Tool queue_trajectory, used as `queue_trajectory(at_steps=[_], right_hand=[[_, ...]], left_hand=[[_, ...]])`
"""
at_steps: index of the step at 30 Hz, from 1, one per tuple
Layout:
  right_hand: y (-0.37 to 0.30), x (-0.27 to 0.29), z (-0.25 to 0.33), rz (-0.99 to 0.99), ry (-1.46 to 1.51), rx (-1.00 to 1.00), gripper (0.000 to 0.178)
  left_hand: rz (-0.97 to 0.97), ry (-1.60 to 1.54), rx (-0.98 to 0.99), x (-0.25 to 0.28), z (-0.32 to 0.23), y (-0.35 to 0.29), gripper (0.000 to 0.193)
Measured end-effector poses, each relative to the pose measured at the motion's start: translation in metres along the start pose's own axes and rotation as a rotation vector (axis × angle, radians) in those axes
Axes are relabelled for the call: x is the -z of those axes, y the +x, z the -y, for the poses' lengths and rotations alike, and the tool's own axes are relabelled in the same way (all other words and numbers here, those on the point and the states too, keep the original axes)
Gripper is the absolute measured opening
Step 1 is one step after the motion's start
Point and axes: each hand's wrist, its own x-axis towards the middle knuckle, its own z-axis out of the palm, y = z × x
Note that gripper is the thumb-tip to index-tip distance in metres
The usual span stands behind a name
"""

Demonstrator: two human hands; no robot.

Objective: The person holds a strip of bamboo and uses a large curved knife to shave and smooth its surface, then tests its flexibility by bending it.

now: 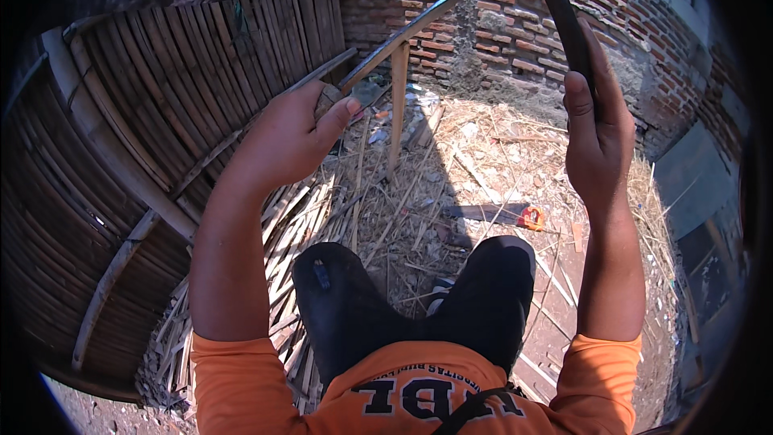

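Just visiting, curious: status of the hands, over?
Left hand: holding long narrow piece. Right hand: holding dark curved piece. Orange-handled tool on ground, clear of both.

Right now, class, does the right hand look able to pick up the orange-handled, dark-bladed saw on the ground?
Probably not at once: the right hand is raised above the straw-strewn ground, occupied with a long, dark, curved bar. The orange-handled, dark-bladed saw itself looks uncovered, though.
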Motion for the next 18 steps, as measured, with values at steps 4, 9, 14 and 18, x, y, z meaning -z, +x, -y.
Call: queue_trajectory(at_steps=[4,9,14,18], right_hand=[[-0.013,-0.016,0.000,0.200,-0.018,-0.177,0.046],[0.002,0.000,0.013,-0.014,0.003,-0.049,0.038],[-0.009,-0.012,0.003,0.315,-0.100,-0.276,0.034],[0.005,0.001,0.016,0.110,-0.008,-0.209,0.034]], left_hand=[[0.006,-0.010,-0.004,0.002,-0.001,-0.002,0.050],[0.011,0.032,0.025,0.002,0.003,-0.003,0.050],[0.004,0.017,-0.005,0.002,-0.003,-0.003,0.051],[0.001,0.039,0.011,0.001,0.002,-0.002,0.050]])
